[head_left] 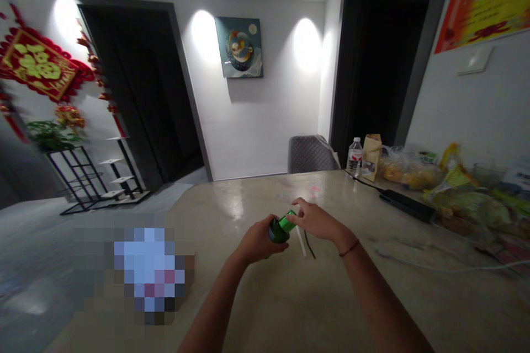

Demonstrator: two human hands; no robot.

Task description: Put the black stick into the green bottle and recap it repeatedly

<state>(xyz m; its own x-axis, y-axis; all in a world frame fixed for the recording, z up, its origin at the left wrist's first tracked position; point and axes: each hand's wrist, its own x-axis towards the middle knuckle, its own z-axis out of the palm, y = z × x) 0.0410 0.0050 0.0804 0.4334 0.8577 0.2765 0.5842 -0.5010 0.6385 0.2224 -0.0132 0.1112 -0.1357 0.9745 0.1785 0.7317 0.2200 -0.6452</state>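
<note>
Above the table, my left hand (261,240) is wrapped round a dark, rounded piece (278,231) whose exact kind I cannot make out. A shiny bright green cylinder (287,222) slants up and right from its top. My right hand (317,220) is at the upper end of this cylinder, with the thumb against it and the other fingers bent around its far side, partly hidden. A thin white strip (301,241) and a thin black strip (309,245) lie on the table just below my right hand.
On the right of the table (256,309) are a water bottle (355,157), a paper bag (371,157), a black elongated device (406,205) with a cable, and several plastic food bags (409,171). A grey chair (312,154) stands behind. A blurred-out patch (151,265) covers the left edge.
</note>
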